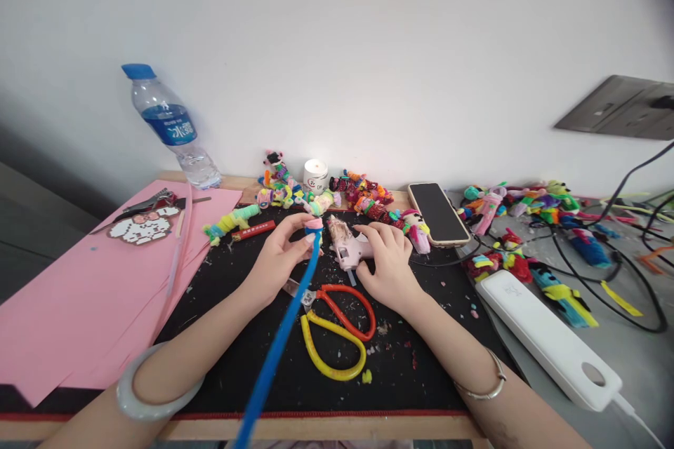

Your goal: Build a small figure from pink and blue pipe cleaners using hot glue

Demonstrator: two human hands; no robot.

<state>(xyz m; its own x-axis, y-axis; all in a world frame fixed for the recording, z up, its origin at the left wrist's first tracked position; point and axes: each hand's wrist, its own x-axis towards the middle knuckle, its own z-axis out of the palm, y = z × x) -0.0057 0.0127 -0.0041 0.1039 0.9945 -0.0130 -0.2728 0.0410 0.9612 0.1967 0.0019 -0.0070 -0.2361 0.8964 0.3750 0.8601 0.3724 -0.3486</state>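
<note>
Between the fingertips of my left hand (284, 256) is a small pink-and-blue pipe-cleaner figure (314, 225). A long blue pipe cleaner (281, 333) runs from it down toward the front edge of the table. My right hand (387, 259) has its fingers wrapped round a pale pink glue gun (354, 250), whose stained nozzle end points up and left. Just below both hands lie scissors (337, 326) with one orange and one yellow handle. Part of their blades is hidden behind the blue strip and my left hand.
Pink sheets (105, 280) lie at left under a beaded sheep piece (142, 226), near a water bottle (171, 126). Fuzzy figures (363, 189) line the back by a white jar (315, 175). At right are a phone (439, 214), cables and a white power bank (547, 337).
</note>
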